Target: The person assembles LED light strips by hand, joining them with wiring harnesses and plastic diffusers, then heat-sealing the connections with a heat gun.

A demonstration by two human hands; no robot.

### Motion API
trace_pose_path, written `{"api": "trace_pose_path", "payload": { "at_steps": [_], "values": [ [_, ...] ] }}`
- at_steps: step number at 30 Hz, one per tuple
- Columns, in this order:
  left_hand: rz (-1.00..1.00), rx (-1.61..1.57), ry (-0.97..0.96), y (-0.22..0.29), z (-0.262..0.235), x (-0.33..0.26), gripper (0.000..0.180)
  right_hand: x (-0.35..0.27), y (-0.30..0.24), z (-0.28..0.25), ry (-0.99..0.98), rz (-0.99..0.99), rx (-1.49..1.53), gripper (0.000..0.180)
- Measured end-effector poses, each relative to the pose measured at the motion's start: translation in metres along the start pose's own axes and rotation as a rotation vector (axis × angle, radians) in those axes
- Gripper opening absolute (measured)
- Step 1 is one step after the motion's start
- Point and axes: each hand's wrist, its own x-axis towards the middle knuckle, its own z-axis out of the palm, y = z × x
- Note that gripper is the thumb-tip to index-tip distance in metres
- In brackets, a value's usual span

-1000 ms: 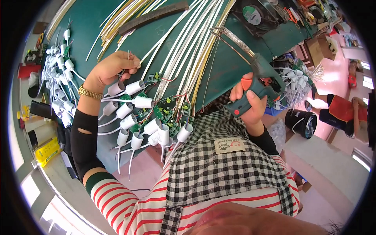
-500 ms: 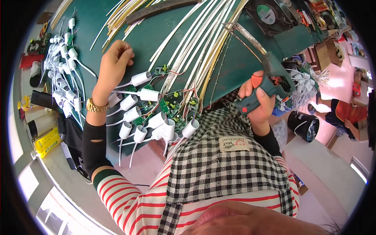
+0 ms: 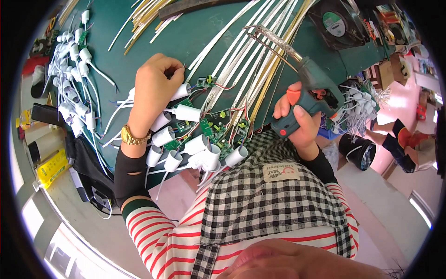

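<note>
My right hand (image 3: 303, 118) grips a dark green soldering gun (image 3: 321, 88) with an orange trigger, its finger against the trigger. The gun's metal tip points up and left over white strips (image 3: 234, 58) on the green table. My left hand (image 3: 160, 76) is closed in a pinch above the left ends of these strips; a thin dark bit shows at its fingertips, too small to name. Below it lie white cylindrical housings (image 3: 188, 113) with white cables. Small green circuit boards (image 3: 205, 82) with thin red and white wires sit beside them, near the strips' lower ends.
A pile of white housings with cables (image 3: 74, 69) lies at the left. A black fan (image 3: 337, 23) stands at the far right, and a bundle of wired parts (image 3: 360, 102) below it. Further right are a black bucket (image 3: 357, 151) and another person (image 3: 404, 146).
My left hand has moved right and slightly down, its fingers now pinched near the strip ends. My right hand and the soldering gun have shifted slightly left.
</note>
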Motion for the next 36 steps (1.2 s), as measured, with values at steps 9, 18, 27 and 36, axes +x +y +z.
{"api": "trace_pose_path", "payload": {
  "at_steps": [9, 18, 27, 36],
  "values": [
    [-0.202, -0.089, 0.038, 0.008, 0.007, -0.001, 0.010, 0.004, 0.004, -0.001, -0.037, 0.067, 0.031, 0.039],
    [-0.209, 0.049, -0.098, 0.013, 0.006, 0.005, 0.012, 0.006, 0.000, 0.008, -0.121, 0.140, -0.126, 0.044],
    [-0.249, 0.004, -0.037, 0.009, 0.007, 0.002, 0.010, 0.006, 0.001, 0.015, -0.207, 0.228, -0.219, 0.032],
    [-0.272, 0.036, -0.091, 0.009, 0.004, 0.007, 0.010, 0.010, -0.005, 0.025, -0.331, 0.093, -0.579, 0.024]
  ]
}}
